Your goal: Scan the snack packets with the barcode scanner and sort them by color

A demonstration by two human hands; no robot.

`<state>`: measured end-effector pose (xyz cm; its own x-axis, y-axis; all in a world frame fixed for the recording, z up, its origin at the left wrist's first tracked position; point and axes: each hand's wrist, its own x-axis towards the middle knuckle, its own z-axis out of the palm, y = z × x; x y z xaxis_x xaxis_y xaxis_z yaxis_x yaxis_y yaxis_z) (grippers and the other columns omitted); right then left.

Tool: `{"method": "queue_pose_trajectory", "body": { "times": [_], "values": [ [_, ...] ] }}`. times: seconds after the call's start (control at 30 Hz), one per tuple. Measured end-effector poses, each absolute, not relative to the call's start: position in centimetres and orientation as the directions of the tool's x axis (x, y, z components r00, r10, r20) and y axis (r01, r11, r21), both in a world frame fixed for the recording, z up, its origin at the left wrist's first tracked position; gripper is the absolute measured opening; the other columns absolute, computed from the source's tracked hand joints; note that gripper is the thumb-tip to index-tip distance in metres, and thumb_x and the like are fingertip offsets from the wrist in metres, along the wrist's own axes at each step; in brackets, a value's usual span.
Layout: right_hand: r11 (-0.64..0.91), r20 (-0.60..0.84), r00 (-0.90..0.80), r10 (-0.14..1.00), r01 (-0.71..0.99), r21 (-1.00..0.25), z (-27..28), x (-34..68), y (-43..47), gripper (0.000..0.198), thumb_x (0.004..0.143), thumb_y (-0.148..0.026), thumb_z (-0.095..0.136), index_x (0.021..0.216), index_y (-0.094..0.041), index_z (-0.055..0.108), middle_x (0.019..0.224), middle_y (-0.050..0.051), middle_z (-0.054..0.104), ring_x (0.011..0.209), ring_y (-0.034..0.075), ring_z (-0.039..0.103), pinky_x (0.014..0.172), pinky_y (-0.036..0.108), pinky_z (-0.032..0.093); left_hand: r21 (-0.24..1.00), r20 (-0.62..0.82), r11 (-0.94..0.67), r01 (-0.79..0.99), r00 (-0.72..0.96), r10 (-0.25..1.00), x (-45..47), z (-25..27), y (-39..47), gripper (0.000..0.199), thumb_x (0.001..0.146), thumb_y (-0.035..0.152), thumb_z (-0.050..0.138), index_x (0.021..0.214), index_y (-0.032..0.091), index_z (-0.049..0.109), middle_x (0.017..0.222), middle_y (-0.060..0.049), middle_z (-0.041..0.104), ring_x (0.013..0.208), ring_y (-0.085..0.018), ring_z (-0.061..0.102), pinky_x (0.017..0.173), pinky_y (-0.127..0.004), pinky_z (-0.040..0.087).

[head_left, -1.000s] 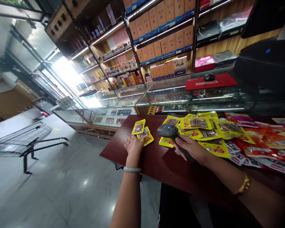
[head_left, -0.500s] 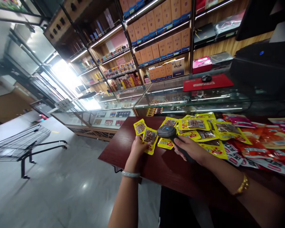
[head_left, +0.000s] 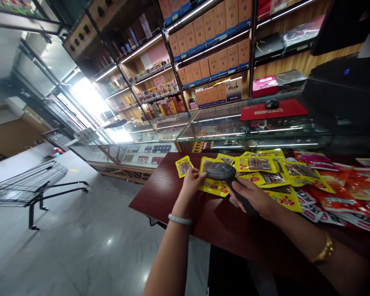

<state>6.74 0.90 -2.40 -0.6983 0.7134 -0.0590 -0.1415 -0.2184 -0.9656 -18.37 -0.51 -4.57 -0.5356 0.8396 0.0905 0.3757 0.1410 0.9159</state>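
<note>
Fingers of the left hand [head_left: 191,181] are pinching the left edge of a yellow packet [head_left: 205,165], thumb set against the others, and that edge grip is seemingly leaving most of the packet's face uncovered by skin. On a clock face centred on the handheld scanner [head_left: 221,171], this hand is working from about nine o'clock, while the right hand [head_left: 254,195] is holding the scanner from four o'clock, its fingers wrapping around the dark handle. Such a grip is probably letting the scanner be tipped freely over the packet, which is sitting behind and beneath it in view, its right part hidden; whether the packet is resting on the table [head_left: 172,193] or hanging just above, the view is not showing. One lone packet [head_left: 184,166] is lying between nine and ten o'clock, its separate place probably sparing it from mixing with the yellow heap [head_left: 257,163] that is lying at three o'clock, within easy reach of either hand. Farther out, just past three, the orange and red packets [head_left: 342,189] are overlapping in a pile of their own, apparently being grouped by kind, their edges meeting the yellow ones.
</note>
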Motion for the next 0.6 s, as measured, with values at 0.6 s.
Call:
{"method": "queue_pose_trajectory", "body": {
  "times": [0.6],
  "values": [
    [-0.220, -0.030, -0.678, 0.735, -0.196, -0.955, -2.4, 7.0, 1.8, 0.050, 0.079, -0.068, 0.066, 0.080, -0.021, 0.049, 0.063, -0.008, 0.052, 0.038, 0.005, 0.043, 0.036, 0.019, 0.039, 0.768, 0.022, 0.442, 0.464, -0.708, 0.706, -23.5, -4.2, 2.3, 0.043, 0.068, 0.039, 0.080, 0.096, 0.017, 0.056, 0.100, -0.012, 0.070, 0.100, -0.026, 0.065, 0.083, -0.034, 0.048]
  ]
}}
